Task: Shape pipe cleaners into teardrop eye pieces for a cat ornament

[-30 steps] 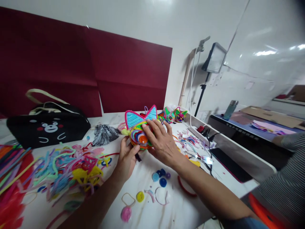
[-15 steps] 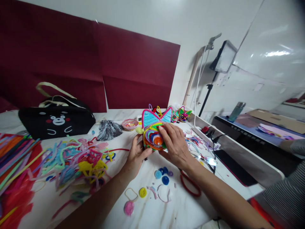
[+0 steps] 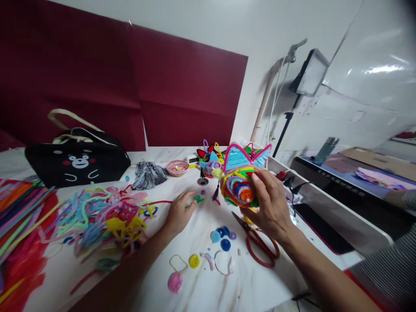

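Clasping eared craft [image 3: 238,185], right fingers [image 3: 261,190] curved over it, left fingers [image 3: 184,197] parted beside green scrap [image 3: 198,199]

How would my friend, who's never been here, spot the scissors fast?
Find the white table, then the right hand holding the blue-eared craft. Just below that hand in the picture, right of the blue discs, lie the scissors. Their red looped handles and dark blades set them apart.

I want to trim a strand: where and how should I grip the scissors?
Probably by the red handles, from the near side: the scissors lie with handles toward the person and blades pointing away to the left. The left hand seems freer; the right hand holds the eared ornament.
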A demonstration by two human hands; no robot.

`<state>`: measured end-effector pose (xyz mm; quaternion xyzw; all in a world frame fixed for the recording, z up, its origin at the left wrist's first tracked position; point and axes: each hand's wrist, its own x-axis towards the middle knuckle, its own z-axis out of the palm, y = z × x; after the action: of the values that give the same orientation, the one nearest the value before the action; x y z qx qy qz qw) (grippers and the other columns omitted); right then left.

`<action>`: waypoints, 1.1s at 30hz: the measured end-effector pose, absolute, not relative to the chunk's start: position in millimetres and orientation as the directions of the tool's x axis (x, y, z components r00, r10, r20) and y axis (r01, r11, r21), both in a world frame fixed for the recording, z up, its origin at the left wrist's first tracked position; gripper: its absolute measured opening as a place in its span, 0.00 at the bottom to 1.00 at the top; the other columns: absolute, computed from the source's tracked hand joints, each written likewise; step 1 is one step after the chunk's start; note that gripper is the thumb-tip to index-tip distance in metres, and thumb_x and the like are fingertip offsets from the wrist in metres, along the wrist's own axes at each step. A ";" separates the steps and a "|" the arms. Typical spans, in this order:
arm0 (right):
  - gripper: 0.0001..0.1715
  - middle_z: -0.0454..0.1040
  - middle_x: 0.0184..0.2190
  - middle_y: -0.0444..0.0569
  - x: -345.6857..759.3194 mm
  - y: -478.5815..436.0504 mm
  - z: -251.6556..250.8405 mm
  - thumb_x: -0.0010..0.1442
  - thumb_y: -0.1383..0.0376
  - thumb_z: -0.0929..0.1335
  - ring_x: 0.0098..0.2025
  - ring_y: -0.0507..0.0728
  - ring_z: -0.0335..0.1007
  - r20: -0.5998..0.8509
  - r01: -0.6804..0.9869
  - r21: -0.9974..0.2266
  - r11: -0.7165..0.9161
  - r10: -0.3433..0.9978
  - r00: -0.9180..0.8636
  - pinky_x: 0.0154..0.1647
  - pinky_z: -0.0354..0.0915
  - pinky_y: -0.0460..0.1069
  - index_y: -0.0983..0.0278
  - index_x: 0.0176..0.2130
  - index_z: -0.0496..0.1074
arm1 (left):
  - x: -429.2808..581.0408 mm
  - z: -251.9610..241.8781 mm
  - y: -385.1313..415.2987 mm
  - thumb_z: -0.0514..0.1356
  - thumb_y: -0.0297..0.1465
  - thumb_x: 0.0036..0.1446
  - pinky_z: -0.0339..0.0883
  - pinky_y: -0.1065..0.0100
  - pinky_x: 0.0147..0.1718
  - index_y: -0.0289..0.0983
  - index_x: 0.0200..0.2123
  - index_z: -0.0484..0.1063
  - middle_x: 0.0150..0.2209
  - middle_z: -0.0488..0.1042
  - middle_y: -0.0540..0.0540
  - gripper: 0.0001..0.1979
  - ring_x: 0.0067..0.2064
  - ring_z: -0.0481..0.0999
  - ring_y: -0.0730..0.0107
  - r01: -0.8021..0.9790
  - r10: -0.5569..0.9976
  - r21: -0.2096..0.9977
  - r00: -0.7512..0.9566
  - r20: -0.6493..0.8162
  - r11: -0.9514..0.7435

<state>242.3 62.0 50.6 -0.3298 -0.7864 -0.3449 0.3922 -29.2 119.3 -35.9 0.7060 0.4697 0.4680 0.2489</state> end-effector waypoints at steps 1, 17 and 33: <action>0.51 0.58 0.62 0.67 244.9 61.0 49.6 0.58 0.62 0.70 0.63 0.73 0.56 0.844 0.790 0.286 0.542 0.248 -0.476 0.56 0.62 0.70 0.66 0.70 0.41 | -34.0 -39.8 123.1 0.55 0.33 0.58 0.63 0.49 0.57 0.35 0.47 0.73 0.50 0.75 0.36 0.15 0.54 0.72 0.51 0.580 0.859 0.660 0.151 0.489 -0.478; 0.51 0.60 0.60 0.70 243.6 47.0 36.6 0.58 0.62 0.72 0.62 0.74 0.58 0.864 0.768 0.220 0.602 0.245 -0.439 0.55 0.63 0.69 0.68 0.70 0.45 | -35.8 -7.6 126.6 0.52 0.31 0.64 0.65 0.60 0.57 0.37 0.49 0.75 0.52 0.77 0.41 0.16 0.53 0.75 0.61 0.873 0.870 0.134 0.429 0.243 -0.469; 0.48 0.58 0.60 0.71 242.7 21.2 21.7 0.60 0.68 0.70 0.62 0.75 0.57 0.879 0.739 0.080 0.669 0.301 -0.368 0.54 0.61 0.71 0.69 0.70 0.45 | -67.5 20.9 250.5 0.52 0.35 0.61 0.66 0.59 0.49 0.33 0.45 0.76 0.49 0.77 0.34 0.17 0.52 0.74 0.48 0.981 0.970 -0.080 0.187 0.153 -0.177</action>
<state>242.7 21.2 21.7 -0.3284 -0.7917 -0.2397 0.4560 -67.5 250.5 20.9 0.7664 0.6365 0.0335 -0.0800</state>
